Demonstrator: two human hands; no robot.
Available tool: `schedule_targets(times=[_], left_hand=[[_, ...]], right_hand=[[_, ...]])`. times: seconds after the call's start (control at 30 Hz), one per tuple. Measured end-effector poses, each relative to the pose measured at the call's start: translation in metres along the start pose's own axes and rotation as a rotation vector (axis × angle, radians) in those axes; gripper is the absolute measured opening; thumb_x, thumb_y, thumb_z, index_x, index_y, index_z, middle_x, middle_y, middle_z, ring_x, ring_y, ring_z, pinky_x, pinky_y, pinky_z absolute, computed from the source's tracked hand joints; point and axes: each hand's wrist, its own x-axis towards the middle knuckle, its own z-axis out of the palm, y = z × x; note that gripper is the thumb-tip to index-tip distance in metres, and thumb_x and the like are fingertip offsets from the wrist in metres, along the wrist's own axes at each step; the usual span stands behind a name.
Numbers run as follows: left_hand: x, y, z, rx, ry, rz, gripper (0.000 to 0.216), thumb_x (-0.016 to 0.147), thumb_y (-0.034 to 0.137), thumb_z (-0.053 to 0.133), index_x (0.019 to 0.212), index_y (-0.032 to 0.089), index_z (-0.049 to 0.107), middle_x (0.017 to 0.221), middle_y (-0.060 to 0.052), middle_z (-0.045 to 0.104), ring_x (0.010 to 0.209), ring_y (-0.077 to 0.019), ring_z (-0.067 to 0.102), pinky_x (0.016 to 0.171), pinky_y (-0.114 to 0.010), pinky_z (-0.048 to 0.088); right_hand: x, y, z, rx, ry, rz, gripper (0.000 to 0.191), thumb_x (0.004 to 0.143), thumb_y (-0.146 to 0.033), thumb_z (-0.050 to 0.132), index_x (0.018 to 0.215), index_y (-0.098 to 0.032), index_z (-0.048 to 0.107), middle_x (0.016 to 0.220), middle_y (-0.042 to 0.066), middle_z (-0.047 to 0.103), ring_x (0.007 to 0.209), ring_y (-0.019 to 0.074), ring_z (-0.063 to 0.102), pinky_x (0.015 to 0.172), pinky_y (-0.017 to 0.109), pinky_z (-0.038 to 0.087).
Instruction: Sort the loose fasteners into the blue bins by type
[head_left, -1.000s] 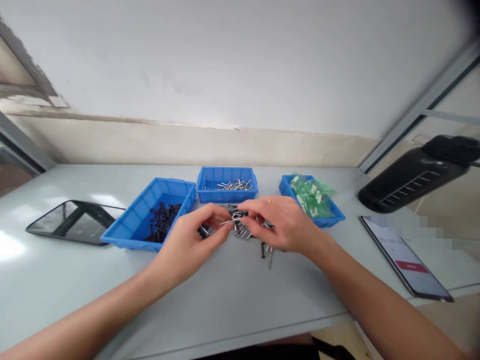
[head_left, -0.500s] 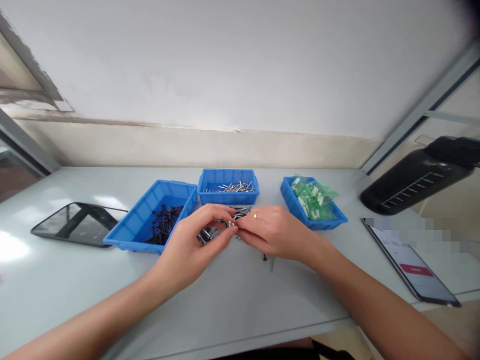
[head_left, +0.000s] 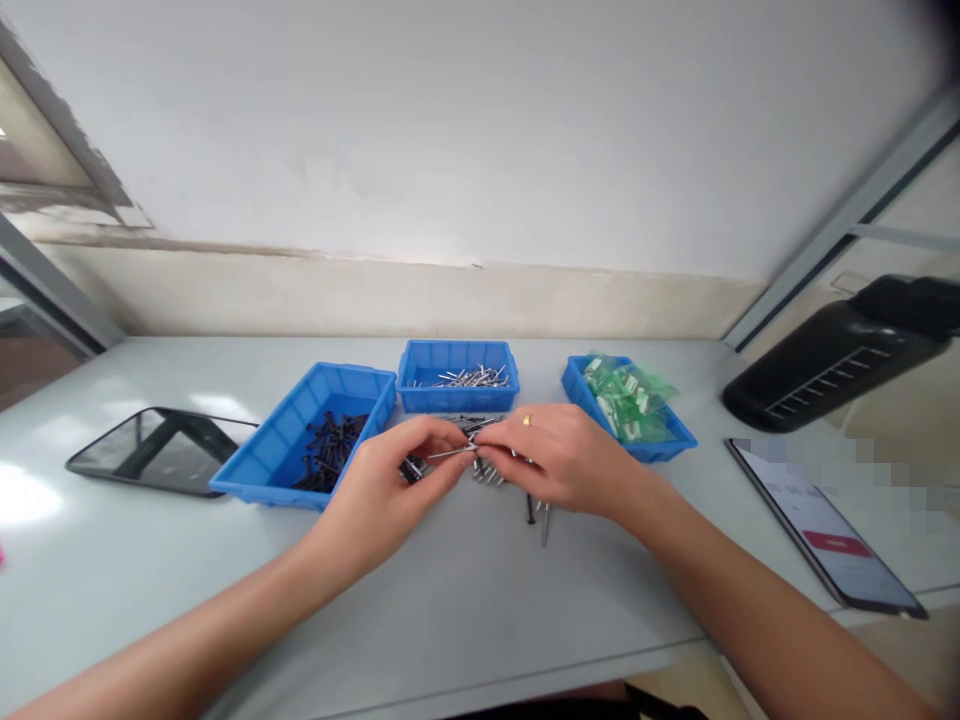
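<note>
Dark phone [head_left: 161, 450], lit phone [head_left: 821, 525], black bottle [head_left: 840, 355]

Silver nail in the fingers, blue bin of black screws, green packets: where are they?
silver nail [head_left: 450, 452], head view, middle of its shaft.
blue bin of black screws [head_left: 262, 492], head view, its near front wall.
green packets [head_left: 626, 400], head view, top of the pile.

A person's two arms, seen from a head-worn camera: both forearms are bare from the fingers back to the lower edge of the frame. The right hand [head_left: 559, 460] wears a thin gold ring [head_left: 527, 420], a plain band set low on one finger, well back from the fingertips, near the knuckle. The left hand [head_left: 382, 495] is bare, as is its wrist; its fingers [head_left: 424, 432] are slim.
</note>
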Motion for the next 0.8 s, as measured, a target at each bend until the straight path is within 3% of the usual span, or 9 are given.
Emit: schedule_targets(times=[0.17,0.27,0.37,0.53,0.8], left_hand=[[-0.0011,0.0008,-0.0007,-0.013,0.015,0.038,0.012,0.083,0.032,0.058,0.088,0.022,0.061,0.079,0.002,0.064,0.072,-0.0122,0.058,0.061,-0.02,0.047],[-0.0004,0.0006,-0.0005,-0.056,-0.003,0.027,0.012,0.085,0.032,0.056,0.09,0.022,0.06,0.088,0.002,0.065,0.08,-0.0126,0.06,0.065,-0.021,0.048],[0.0005,-0.0001,-0.0002,-0.099,-0.023,-0.012,0.013,0.085,0.033,0.056,0.092,0.023,0.059,0.092,0.002,0.065,0.083,-0.0129,0.062,0.068,-0.022,0.05],[0.0017,-0.0006,-0.0001,-0.051,-0.036,-0.007,0.012,0.086,0.032,0.055,0.085,0.021,0.058,0.075,0.004,0.062,0.07,-0.0109,0.057,0.063,-0.021,0.047],[0.0019,-0.0024,-0.0006,-0.009,0.017,0.007,0.013,0.084,0.034,0.058,0.088,0.022,0.059,0.081,0.003,0.064,0.073,-0.0117,0.058,0.062,-0.021,0.046]], right_hand=[[0.0017,-0.0023,0.0022,-0.012,-0.041,-0.026,0.023,0.093,-0.021,0.042,0.083,-0.015,0.061,0.068,0.001,0.063,0.063,0.0121,0.057,0.059,0.024,0.04],[0.0019,-0.003,0.0027,-0.031,-0.045,-0.043,0.024,0.092,-0.021,0.043,0.076,-0.015,0.06,0.064,0.0,0.061,0.059,0.0115,0.054,0.057,0.024,0.038],[0.001,-0.0028,0.0011,-0.027,-0.015,-0.022,0.021,0.092,-0.021,0.043,0.082,-0.015,0.061,0.065,0.001,0.061,0.06,0.0115,0.054,0.056,0.024,0.038],[-0.0014,-0.0031,-0.0035,0.013,0.117,0.038,0.017,0.091,-0.023,0.046,0.099,-0.015,0.059,0.067,-0.001,0.061,0.06,0.01,0.054,0.059,0.022,0.04],[0.0015,-0.0002,0.0004,0.002,-0.062,0.012,0.021,0.093,-0.022,0.042,0.089,-0.014,0.062,0.069,0.002,0.064,0.063,0.0129,0.056,0.059,0.025,0.04]])
